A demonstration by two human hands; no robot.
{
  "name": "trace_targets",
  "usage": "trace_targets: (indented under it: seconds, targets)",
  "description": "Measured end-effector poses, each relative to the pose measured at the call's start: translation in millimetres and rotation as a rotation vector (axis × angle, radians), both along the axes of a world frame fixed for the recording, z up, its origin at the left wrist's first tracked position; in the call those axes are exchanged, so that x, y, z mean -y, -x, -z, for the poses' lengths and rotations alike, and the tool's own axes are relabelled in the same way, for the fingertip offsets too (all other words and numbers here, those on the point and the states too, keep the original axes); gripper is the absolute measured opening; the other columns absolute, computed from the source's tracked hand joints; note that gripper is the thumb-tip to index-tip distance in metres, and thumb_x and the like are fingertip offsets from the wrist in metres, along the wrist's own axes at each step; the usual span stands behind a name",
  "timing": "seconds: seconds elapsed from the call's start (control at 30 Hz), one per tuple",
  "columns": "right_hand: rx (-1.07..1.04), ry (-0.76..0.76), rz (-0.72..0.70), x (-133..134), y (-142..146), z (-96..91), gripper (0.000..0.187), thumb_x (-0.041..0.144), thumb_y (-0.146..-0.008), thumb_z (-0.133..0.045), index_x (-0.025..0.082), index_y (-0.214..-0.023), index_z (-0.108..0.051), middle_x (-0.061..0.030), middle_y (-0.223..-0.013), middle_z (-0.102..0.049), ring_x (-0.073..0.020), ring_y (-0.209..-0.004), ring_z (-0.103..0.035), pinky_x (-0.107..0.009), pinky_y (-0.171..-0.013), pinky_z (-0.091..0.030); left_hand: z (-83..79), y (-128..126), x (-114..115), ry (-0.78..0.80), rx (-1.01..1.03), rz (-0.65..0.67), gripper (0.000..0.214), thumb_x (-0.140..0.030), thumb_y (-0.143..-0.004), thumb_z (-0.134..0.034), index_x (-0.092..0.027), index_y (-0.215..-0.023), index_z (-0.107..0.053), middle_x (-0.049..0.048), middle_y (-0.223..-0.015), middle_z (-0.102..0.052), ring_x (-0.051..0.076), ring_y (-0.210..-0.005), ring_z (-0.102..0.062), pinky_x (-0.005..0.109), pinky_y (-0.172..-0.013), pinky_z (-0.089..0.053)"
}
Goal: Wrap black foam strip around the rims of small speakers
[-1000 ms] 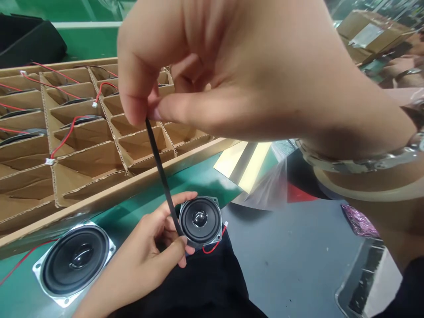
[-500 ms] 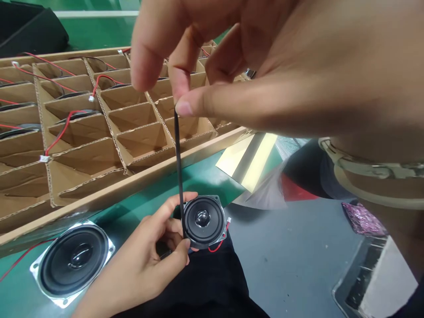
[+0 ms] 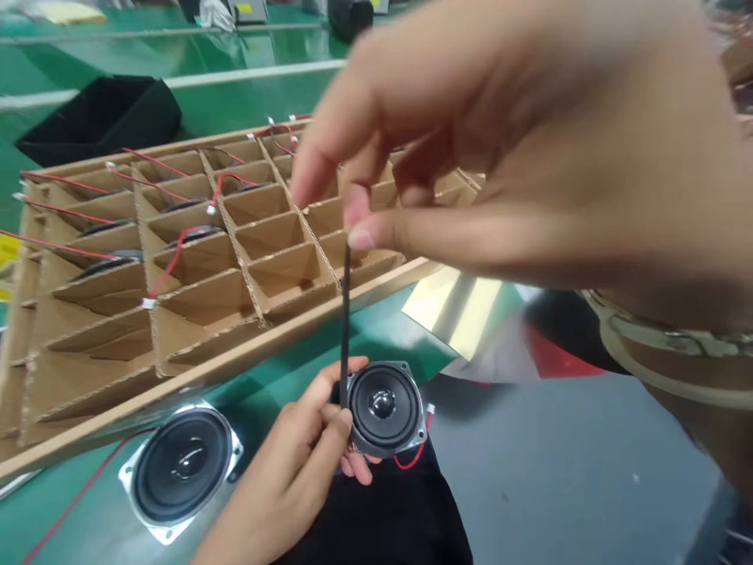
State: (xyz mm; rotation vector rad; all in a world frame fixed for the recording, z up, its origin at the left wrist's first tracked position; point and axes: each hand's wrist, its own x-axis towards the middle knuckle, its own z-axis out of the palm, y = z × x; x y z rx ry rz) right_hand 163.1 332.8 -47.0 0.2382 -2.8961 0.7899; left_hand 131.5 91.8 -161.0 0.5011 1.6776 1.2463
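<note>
My left hand (image 3: 318, 439) grips a small black loudspeaker (image 3: 385, 408) by its left edge, cone facing up, above my dark-clothed lap. A red wire with a white plug hangs from the speaker's right side. My right hand (image 3: 471, 157), large and blurred in front, pinches the upper end of a thin black strip (image 3: 346, 322) between thumb and finger. The strip runs down taut to the speaker's left rim, where my left thumb presses beside it. A second loudspeaker (image 3: 181, 464) with a metal frame lies face up on the green table to the left.
A cardboard box with dividers (image 3: 252, 333) spans the table; several cells hold speakers with red wires. Behind it sits a black bin (image 3: 106, 118). A pale yellow sheet with a dark stripe (image 3: 452, 306) lies at the table edge, above the grey floor (image 3: 558, 471).
The whole view has shifted, showing more of the table behind the box. Both hands still hold the speaker and strip; my left thumb has moved up along the speaker's rim.
</note>
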Motion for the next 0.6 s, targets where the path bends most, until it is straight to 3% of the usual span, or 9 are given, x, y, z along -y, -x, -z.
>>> trace_targets:
  seconds: [0.07,0.17,0.37,0.5,0.6]
  targets:
    - [-0.044,-0.008,-0.013,9.1,9.7,-10.2,0.028,0.021,-0.091,-0.047,0.008,-0.074,-0.065,0.0018,-0.077,-0.060,-0.0005,-0.083,-0.058,-0.007,-0.066,-0.040,-0.4,-13.3,-3.1,0.001,0.053,-0.162,0.045,-0.035,-0.101,-0.039,-0.014,-0.141,-0.039,-0.0015,-0.065,-0.069,0.013,-0.063,-0.067,0.020,-0.065,-0.052]
    - [-0.075,-0.031,-0.052,24.1,28.8,-14.3,0.015,0.009,-0.083,-0.056,0.012,-0.076,-0.069,0.0059,-0.075,-0.062,0.0034,-0.072,-0.054,-0.008,-0.064,-0.038,1.5,-37.1,-11.2,0.004,0.063,-0.403,0.050,-0.030,-0.102,-0.037,-0.010,-0.146,-0.025,0.0009,-0.063,-0.071,0.014,-0.063,-0.071,0.019,-0.062,-0.054]
    - [-0.045,-0.059,-0.139,41.3,49.2,-11.6,0.021,-0.003,-0.074,-0.056,0.014,-0.076,-0.069,0.0106,-0.073,-0.060,0.0059,-0.063,-0.042,-0.009,-0.060,-0.032,6.6,-61.7,-26.0,-0.057,0.123,-0.616,0.053,-0.033,-0.102,-0.042,-0.013,-0.146,-0.023,0.0023,-0.066,-0.073,0.016,-0.065,-0.073,0.021,-0.065,-0.057]
    - [0.007,-0.141,-0.128,47.1,42.1,-25.3,0.019,0.002,-0.077,-0.057,0.015,-0.084,-0.069,0.0116,-0.085,-0.061,0.0071,-0.071,-0.045,-0.005,-0.058,-0.031,11.1,-62.3,-25.3,-0.092,0.152,-0.600,0.065,-0.050,-0.097,-0.051,-0.018,-0.145,-0.022,0.0061,-0.081,-0.077,0.021,-0.079,-0.075,0.026,-0.073,-0.059]
    - [-0.136,-0.152,-0.112,43.2,36.5,-33.9,0.022,0.001,-0.080,-0.049,0.011,-0.083,-0.069,0.0110,-0.079,-0.060,0.0098,-0.069,-0.045,-0.002,-0.063,-0.032,10.2,-58.7,-21.9,-0.069,0.182,-0.532,0.061,-0.048,-0.096,-0.052,-0.020,-0.143,-0.025,0.0049,-0.081,-0.077,0.020,-0.083,-0.075,0.026,-0.074,-0.058]
